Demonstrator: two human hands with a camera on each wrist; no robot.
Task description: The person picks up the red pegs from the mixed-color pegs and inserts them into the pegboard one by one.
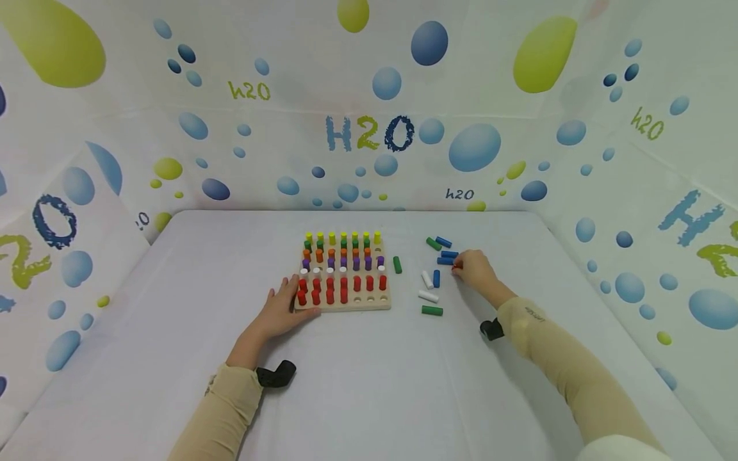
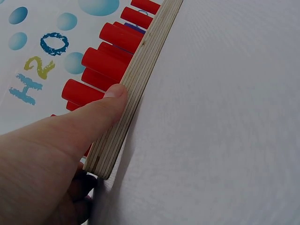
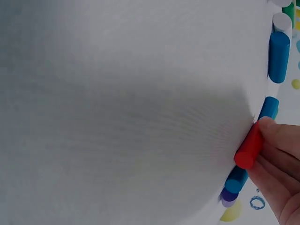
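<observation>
A wooden pegboard (image 1: pixel 369 305) carries rows of yellow, green, orange, purple, white and red pegs, with some bare holes at its front right. My left hand (image 1: pixel 280 312) holds the board's front left corner. In the left wrist view its thumb (image 2: pixel 115 96) presses on the layered front edge, close to red pegs (image 2: pixel 101 63); the other fingers are mostly hidden at the side. Right of the board, my right hand (image 1: pixel 476 274) pinches a red peg (image 3: pixel 249 146) between thumb and fingers, low over the table, beside blue pegs (image 1: pixel 445 260).
Loose pegs lie between the board and my right hand: a green peg (image 1: pixel 397 264) near the board, a white peg (image 1: pixel 428 296), a blue peg (image 1: pixel 436 278) and a green peg (image 1: pixel 432 310) nearest me. The white table (image 1: pixel 357 384) meets a patterned backdrop (image 1: pixel 288 160).
</observation>
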